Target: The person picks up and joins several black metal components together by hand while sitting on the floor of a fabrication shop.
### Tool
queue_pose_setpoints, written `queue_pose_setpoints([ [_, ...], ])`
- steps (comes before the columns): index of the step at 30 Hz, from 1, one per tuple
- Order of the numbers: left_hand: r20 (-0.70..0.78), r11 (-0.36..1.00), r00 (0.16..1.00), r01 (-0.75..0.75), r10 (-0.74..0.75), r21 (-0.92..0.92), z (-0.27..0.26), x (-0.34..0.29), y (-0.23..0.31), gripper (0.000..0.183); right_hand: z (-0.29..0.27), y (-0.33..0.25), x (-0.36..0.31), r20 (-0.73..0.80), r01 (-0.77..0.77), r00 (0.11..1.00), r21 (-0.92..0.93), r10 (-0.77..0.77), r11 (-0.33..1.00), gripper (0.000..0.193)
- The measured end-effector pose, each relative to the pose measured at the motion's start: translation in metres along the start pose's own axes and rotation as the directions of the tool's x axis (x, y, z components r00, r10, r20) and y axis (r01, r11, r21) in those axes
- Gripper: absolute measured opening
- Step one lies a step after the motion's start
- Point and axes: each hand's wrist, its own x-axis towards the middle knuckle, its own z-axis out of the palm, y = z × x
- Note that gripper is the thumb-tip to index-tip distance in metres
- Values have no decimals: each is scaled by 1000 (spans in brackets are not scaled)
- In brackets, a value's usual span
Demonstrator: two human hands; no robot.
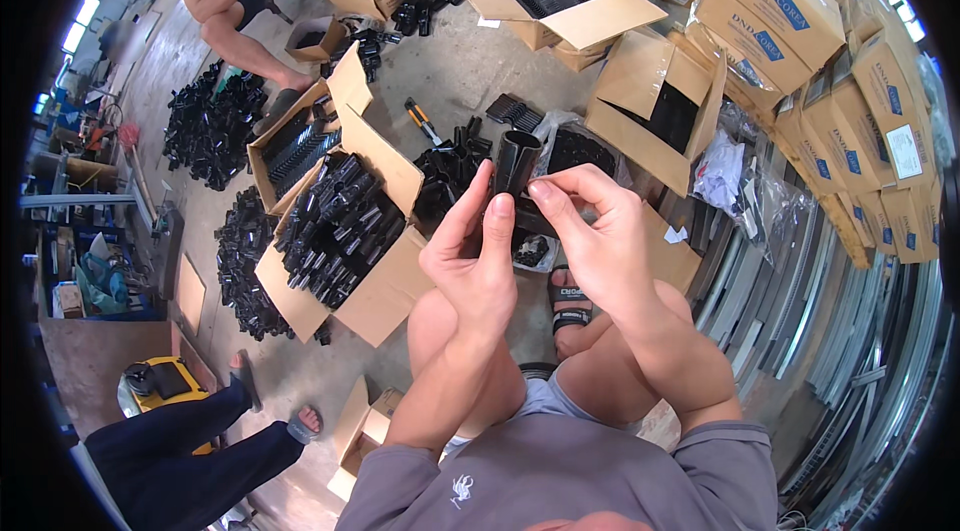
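Observation:
Upright in front of me is a short black tubular piece (516, 161), its round open end facing up. My left hand (468, 256) grips it between thumb and fingers. Close against its right side, my right hand (608, 241) has thumb and forefinger pinched together; whatever sits between those fingertips is hidden. Below and behind the hands lies a heap of black tubular parts (452, 163), with an orange-and-black handled tool (421, 119) at its far side. Beyond the tube, a plastic-lined container (622, 171) holds small black parts.
An open carton (385, 276) full of black parts stands at left, beside loose piles (245, 271) on the floor. More open cartons (600, 16) are ahead. Stacked boxes (850, 131) and long metal profiles (800, 321) line the right. Two other people are nearby, at far left and lower left.

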Motion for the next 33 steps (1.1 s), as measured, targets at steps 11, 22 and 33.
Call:
queue_pose_setpoints([
  [11, -11, 999, 999, 37, -37, -26, -1, 3, -3, 36, -2, -4, 2, 41, 173, 985, -214, -168, 961, 18],
  [22, -5, 1000, 1000, -26, 26, -1, 4, 3, -2, 35, -2, 3, 1, 108, -57, 993, 63, 50, 996, 26],
  [33, -2, 999, 999, -42, 42, 5, 1, 2, 0, 35, 2, 2, 0, 194, -149, 975, 184, 113, 972, 25],
])
